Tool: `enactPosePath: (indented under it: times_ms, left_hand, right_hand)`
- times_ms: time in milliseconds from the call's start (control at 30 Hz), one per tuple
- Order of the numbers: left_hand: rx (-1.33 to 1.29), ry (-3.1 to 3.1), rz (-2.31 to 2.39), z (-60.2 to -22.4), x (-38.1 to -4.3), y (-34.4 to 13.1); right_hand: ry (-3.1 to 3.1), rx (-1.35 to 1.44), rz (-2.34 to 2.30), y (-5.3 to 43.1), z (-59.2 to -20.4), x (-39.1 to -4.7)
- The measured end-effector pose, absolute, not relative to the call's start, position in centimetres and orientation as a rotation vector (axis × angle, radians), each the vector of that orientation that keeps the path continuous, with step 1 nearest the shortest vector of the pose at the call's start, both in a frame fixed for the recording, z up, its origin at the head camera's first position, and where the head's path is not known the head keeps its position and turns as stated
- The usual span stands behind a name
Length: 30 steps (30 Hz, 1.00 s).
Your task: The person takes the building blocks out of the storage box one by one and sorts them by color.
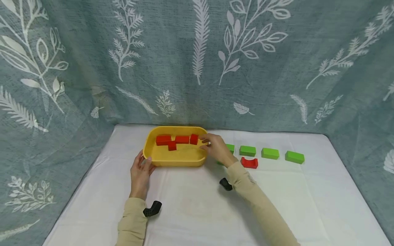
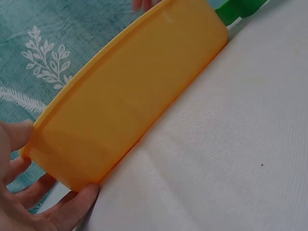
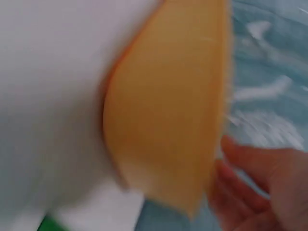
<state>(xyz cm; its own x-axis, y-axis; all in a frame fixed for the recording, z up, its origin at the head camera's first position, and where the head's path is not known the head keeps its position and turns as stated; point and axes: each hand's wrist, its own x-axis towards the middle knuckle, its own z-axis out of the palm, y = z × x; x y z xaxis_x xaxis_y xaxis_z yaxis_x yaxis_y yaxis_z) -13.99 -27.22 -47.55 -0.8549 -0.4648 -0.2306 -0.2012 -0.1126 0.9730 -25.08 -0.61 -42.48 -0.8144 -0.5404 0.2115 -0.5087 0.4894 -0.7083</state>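
Observation:
A yellow tray (image 1: pixel 175 163) stands on the white cloth, with several red blocks (image 1: pixel 163 140) inside it. My left hand (image 1: pixel 140 177) holds the tray's front left corner; in the left wrist view its thumb lies at the rim and its fingers curl under the corner. Over the tray's right rim reaches my right hand (image 1: pixel 215 146), fingers and thumb apart, close to a small red block (image 1: pixel 194 139). No thing shows between them. The right wrist view is blurred, with the right hand (image 3: pixel 260 185) beside the tray's wall (image 3: pixel 163 106).
Right of the tray several green blocks (image 1: pixel 270 153) stand in a row, the leftmost partly hidden by the right hand. A red block with a curved notch (image 1: pixel 249 163) lies in front of them. A leaf-patterned curtain (image 1: pixel 184 68) hangs behind the table.

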Motion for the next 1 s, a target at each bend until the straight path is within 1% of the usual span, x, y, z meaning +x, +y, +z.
enactPosePath:
  times_ms: [100, 167, 267, 367, 500, 600, 833, 1000]
  left_hand:
    - [0.732, -1.952, -2.087, -47.7, -13.9, -27.2]
    - [0.720, -1.954, -2.090, -47.8, -13.8, -27.1]
    - [0.705, -1.951, -2.106, -48.0, -13.8, -27.0]
    - [0.675, -1.940, -2.123, -48.1, -13.9, -27.1]
    - [0.671, -1.934, -2.098, -48.0, -13.9, -27.8]
    - [0.673, -1.951, -2.087, -47.9, -14.0, -27.6]
    - [0.718, -1.969, -2.100, -47.6, -13.9, -27.5]
    - [0.727, -1.990, -2.093, -47.6, -13.9, -27.5]
  right_hand:
    - [2.841, -0.948, -0.977, -4.1, -43.2, -26.4]
    - [2.970, -0.891, -0.766, -5.7, -43.9, -27.1]
    - [3.091, -0.763, -0.548, -7.1, -44.6, -27.7]
    - [3.129, -0.701, -0.483, -7.6, -44.9, -27.9]
    - [3.093, -0.730, -0.615, -7.9, -44.6, -27.8]
    - [3.046, -0.722, -0.815, -6.8, -44.1, -27.2]
    - [2.774, -0.634, -1.442, -4.0, -43.1, -26.3]
    - [2.670, -0.639, -1.618, -1.7, -42.4, -26.2]
